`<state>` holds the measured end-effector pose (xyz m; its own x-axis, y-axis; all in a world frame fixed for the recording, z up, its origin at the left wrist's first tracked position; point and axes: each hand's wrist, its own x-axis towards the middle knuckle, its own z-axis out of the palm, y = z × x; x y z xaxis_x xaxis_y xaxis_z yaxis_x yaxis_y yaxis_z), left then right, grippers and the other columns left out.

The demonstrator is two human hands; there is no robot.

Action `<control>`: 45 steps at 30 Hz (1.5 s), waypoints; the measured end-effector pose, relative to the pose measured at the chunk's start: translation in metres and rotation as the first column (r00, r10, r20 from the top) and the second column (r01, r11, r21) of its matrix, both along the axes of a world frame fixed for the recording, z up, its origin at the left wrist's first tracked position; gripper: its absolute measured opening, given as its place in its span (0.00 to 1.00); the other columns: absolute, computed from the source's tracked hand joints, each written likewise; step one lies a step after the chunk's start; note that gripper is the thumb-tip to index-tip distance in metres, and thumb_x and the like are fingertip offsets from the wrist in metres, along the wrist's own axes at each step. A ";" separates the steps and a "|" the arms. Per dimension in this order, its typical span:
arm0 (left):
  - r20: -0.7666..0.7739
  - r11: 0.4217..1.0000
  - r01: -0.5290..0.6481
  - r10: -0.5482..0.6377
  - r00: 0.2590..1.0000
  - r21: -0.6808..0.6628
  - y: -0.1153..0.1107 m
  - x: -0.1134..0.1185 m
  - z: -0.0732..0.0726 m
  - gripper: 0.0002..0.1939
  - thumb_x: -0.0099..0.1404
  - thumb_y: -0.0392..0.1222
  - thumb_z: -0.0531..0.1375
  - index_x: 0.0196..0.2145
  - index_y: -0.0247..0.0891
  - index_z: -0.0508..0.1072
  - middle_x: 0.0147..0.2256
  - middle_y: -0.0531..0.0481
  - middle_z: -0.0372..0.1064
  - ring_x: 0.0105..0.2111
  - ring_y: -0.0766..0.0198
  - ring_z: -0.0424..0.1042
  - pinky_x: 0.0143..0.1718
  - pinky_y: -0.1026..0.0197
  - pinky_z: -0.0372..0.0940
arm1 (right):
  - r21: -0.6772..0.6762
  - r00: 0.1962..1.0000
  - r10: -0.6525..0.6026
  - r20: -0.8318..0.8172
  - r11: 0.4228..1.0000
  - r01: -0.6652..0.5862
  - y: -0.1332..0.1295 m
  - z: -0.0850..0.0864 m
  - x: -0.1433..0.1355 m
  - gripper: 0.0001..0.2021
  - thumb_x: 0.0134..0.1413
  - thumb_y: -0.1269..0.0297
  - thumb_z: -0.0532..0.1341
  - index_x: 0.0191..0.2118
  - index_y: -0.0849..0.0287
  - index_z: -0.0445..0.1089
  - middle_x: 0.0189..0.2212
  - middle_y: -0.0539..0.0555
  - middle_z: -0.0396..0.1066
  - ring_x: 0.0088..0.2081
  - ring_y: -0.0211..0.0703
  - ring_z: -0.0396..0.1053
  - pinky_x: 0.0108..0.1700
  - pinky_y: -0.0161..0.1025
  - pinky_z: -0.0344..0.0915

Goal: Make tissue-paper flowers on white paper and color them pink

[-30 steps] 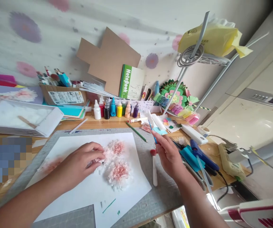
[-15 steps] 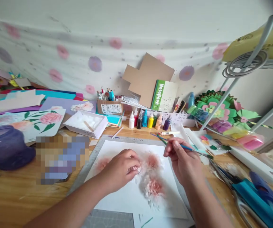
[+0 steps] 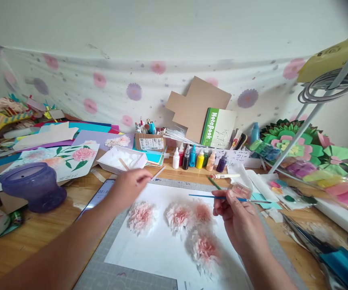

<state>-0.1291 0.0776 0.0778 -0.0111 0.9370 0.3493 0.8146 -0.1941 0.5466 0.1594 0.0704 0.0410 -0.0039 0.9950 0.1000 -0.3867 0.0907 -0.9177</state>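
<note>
White paper (image 3: 143, 249) lies on a grey cutting mat (image 3: 96, 274). On it sit several ruffled pink-and-white paper flowers, one at the left (image 3: 142, 217) apart from a cluster (image 3: 205, 247) at the right. My left hand (image 3: 133, 185) is over the paper's back left edge, beside a white box (image 3: 121, 159) of white fluffy material with a flat wooden stick. Its fingers are pressed together, and whatever is between them is hidden. A thin blue brush (image 3: 204, 196) is pinched in my right hand (image 3: 237, 213), held nearly level above the paper's right side.
Small paint bottles (image 3: 192, 157) line the back. Beyond stand a pen box (image 3: 150, 141), a notebook (image 3: 220, 127) and cardboard (image 3: 196, 102). Left are a purple container (image 3: 33, 185), a flower picture (image 3: 59, 159) and a phone (image 3: 96, 197). Scissors (image 3: 305, 235) and a metal rack (image 3: 309, 114) are right.
My left hand has left the middle flower and moved back and left towards the white box. My right hand still holds the brush, now more level. The view has shifted left.
</note>
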 end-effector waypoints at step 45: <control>0.354 0.814 0.324 -0.158 0.922 -0.482 -0.013 0.081 -0.024 0.12 0.55 0.49 0.60 0.26 0.37 0.71 0.21 0.53 0.67 0.21 0.67 0.64 0.23 0.65 0.56 | 0.138 0.618 0.065 0.784 0.951 -0.276 0.002 0.011 0.003 0.10 0.56 0.67 0.56 0.25 0.60 0.66 0.19 0.48 0.68 0.23 0.35 0.64 0.30 0.33 0.56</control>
